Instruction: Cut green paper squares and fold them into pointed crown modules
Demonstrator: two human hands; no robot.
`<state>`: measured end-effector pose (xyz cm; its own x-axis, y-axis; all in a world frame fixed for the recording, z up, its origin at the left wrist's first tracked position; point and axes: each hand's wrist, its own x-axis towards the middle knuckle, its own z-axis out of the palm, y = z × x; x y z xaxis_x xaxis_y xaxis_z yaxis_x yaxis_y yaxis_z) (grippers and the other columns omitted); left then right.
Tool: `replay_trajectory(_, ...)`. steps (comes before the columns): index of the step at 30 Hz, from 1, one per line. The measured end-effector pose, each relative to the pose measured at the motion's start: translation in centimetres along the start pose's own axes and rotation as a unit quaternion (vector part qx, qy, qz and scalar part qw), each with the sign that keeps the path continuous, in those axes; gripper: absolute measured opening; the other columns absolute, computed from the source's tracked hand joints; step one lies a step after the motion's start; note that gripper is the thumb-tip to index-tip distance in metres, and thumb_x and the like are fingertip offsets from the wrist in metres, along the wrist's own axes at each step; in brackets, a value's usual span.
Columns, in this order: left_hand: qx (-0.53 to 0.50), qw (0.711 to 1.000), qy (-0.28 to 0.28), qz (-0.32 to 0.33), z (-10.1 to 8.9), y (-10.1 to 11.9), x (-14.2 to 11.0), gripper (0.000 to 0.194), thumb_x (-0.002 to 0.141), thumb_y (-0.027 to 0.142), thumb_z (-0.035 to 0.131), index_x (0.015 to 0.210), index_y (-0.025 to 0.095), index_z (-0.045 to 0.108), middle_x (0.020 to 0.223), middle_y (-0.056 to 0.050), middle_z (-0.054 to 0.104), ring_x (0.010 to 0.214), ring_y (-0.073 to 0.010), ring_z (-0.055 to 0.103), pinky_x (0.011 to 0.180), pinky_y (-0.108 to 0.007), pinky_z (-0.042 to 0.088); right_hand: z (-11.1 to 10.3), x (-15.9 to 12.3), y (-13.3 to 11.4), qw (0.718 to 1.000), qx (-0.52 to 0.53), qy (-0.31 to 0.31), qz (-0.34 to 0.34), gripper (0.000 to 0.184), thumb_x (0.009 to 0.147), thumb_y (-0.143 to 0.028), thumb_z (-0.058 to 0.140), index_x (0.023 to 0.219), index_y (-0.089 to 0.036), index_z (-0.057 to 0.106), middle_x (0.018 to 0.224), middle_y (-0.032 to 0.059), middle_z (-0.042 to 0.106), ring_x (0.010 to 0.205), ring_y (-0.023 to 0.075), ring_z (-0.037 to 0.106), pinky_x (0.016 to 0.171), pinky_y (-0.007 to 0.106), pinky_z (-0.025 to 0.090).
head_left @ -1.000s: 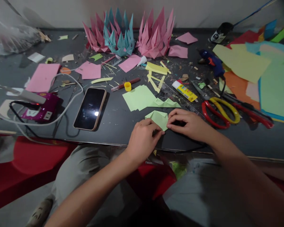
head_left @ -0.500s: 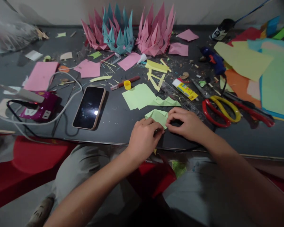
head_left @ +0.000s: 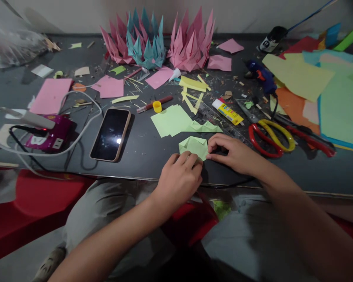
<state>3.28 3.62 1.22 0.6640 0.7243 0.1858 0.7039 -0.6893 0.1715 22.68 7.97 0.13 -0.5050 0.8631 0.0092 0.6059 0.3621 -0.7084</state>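
A light green sheet of paper (head_left: 195, 144) with folded corners lies at the table's front edge between my hands. My left hand (head_left: 181, 174) rests on its near edge, fingers curled down over the paper so that the fingertips are partly hidden. At its right corner, my right hand (head_left: 229, 152) pinches the paper between thumb and fingers. Just beyond are a stack of light green squares (head_left: 172, 120) and a row of folded green pieces (head_left: 206, 127).
Folded pink and teal paper crowns (head_left: 147, 51) stand along the wall. A phone (head_left: 111, 134) and a purple power adapter (head_left: 50, 133) lie left. To the right are a glue stick (head_left: 228, 111), scissors (head_left: 270, 137), a glue gun (head_left: 261, 76) and coloured sheets (head_left: 344, 102).
My left hand has turned and shifted slightly nearer the table edge, its fingers now pressing down over the near side of the green paper. My right hand keeps its pinch at the right corner.
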Motion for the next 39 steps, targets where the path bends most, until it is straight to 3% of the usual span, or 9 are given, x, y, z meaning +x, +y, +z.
replay_trajectory(6,-0.112,0.993,0.002,0.022,0.3,-2.5,-0.3,0.016,0.085,0.019,0.052,0.097,0.019,0.062,0.102,-0.003,0.063,0.096,-0.0196,0.058,0.079,-0.034,0.046,-0.6,0.0,0.3,1.0,-0.001,-0.013,-0.021,0.009,0.081,-0.017,0.051,0.074,-0.019,0.057,0.086,0.0037,0.057,0.071,0.0128,0.055,0.062,0.025,0.045)
replay_trajectory(10,-0.203,0.979,0.024,0.024,0.9,-3.6,-0.6,0.014,0.085,0.02,0.053,0.093,0.015,0.063,0.101,-0.005,0.065,0.097,-0.0171,0.059,0.088,-0.031,0.047,-0.2,-0.7,-0.1,0.995,-0.078,0.035,-0.048,0.011,0.081,-0.014,0.051,0.08,-0.02,0.061,0.088,0.0044,0.058,0.077,0.0143,0.058,0.068,0.027,0.048)
replay_trajectory(14,-0.203,0.977,0.052,0.034,1.3,-3.8,-0.6,0.012,0.085,0.017,0.053,0.089,0.013,0.064,0.098,-0.007,0.065,0.094,-0.0176,0.06,0.087,-0.032,0.049,0.9,-1.8,-1.4,0.969,-0.183,0.091,-0.139,0.017,0.085,-0.012,0.046,0.09,-0.017,0.062,0.09,0.0079,0.063,0.087,0.0181,0.059,0.078,0.032,0.049)
replay_trajectory(19,-0.166,0.984,0.044,0.049,0.8,-4.2,-0.2,0.016,0.088,0.021,0.05,0.089,0.013,0.064,0.093,-0.007,0.064,0.091,-0.0185,0.058,0.083,-0.034,0.049,2.0,-2.6,-2.2,0.943,-0.236,0.065,-0.225,0.021,0.088,-0.014,0.044,0.095,-0.011,0.064,0.094,0.0117,0.067,0.09,0.0209,0.061,0.081,0.035,0.052)
replay_trajectory(24,-0.172,0.983,-0.016,0.063,0.0,-5.1,0.0,0.015,0.087,0.024,0.052,0.092,0.016,0.065,0.095,-0.005,0.063,0.09,-0.0174,0.056,0.082,-0.033,0.048,2.2,-2.7,-2.1,0.947,-0.233,0.055,-0.217,0.022,0.088,-0.016,0.045,0.094,-0.01,0.065,0.096,0.0122,0.067,0.092,0.0217,0.06,0.082,0.037,0.052)
replay_trajectory(32,-0.181,0.983,0.027,0.036,0.2,-5.3,0.4,0.021,0.091,0.025,0.045,0.09,0.014,0.063,0.088,-0.005,0.064,0.086,-0.0157,0.056,0.08,-0.031,0.047,2.2,-2.7,-2.1,0.948,-0.25,0.025,-0.197,0.026,0.089,-0.018,0.043,0.103,-0.013,0.064,0.101,0.0124,0.065,0.095,0.022,0.059,0.083,0.039,0.051)
replay_trajectory(39,-0.172,0.985,0.004,0.017,0.4,-5.3,0.7,0.017,0.09,0.023,0.047,0.087,0.014,0.062,0.084,-0.005,0.061,0.082,-0.0153,0.053,0.077,-0.03,0.045,2.3,-2.7,-2.3,0.936,-0.282,0.022,-0.207,0.029,0.089,-0.018,0.041,0.108,-0.012,0.062,0.096,0.0129,0.065,0.092,0.0228,0.058,0.079,0.038,0.05)
